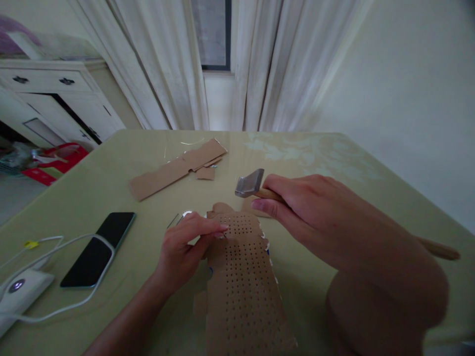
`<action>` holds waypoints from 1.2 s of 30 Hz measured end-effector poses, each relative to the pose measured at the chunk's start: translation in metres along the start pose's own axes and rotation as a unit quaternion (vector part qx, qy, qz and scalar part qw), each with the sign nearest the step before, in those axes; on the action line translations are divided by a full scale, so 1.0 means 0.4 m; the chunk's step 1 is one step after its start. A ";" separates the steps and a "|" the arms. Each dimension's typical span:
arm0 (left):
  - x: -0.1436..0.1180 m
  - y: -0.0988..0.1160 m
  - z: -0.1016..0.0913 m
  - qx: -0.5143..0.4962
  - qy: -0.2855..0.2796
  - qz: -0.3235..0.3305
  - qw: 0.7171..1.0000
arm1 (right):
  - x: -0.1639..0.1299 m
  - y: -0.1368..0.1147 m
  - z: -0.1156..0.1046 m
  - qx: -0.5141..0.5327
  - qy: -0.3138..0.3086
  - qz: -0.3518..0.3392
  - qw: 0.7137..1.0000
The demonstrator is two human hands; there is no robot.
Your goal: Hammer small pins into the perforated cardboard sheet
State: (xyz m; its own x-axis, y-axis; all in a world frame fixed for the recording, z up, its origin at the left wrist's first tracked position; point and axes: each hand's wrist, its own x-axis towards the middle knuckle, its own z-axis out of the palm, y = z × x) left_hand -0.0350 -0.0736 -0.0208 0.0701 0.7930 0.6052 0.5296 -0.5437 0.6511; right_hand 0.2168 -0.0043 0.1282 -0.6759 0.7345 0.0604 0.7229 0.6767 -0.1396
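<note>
Head view shows our left hand pinching something too small to identify upright on the hole-dotted cardboard lying mid-table, fingers together to steady it, while our right hand grips a hammer poised just above.

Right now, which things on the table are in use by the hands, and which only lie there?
In use: hammer in the right hand; perforated cardboard under the left hand.

Lying about: phone, white charger with cable, cardboard scraps.
</note>
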 end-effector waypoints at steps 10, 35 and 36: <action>0.001 -0.001 0.004 -0.007 -0.006 0.005 1.000 | 0.001 -0.001 0.002 -0.011 -0.001 -0.004 1.000; 0.003 -0.001 0.016 0.000 -0.036 -0.063 0.997 | 0.001 0.005 0.004 -0.011 -0.010 0.000 1.000; 0.003 -0.001 0.016 0.000 -0.038 -0.064 0.997 | 0.001 0.005 0.004 -0.013 -0.009 0.001 1.000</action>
State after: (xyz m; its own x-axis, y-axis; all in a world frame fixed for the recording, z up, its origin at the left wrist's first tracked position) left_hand -0.0297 -0.0707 -0.0234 0.0654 0.8748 0.4801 0.5378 -0.4362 0.7215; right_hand 0.2177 -0.0029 0.1263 -0.6768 0.7350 0.0414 0.7276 0.6765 -0.1141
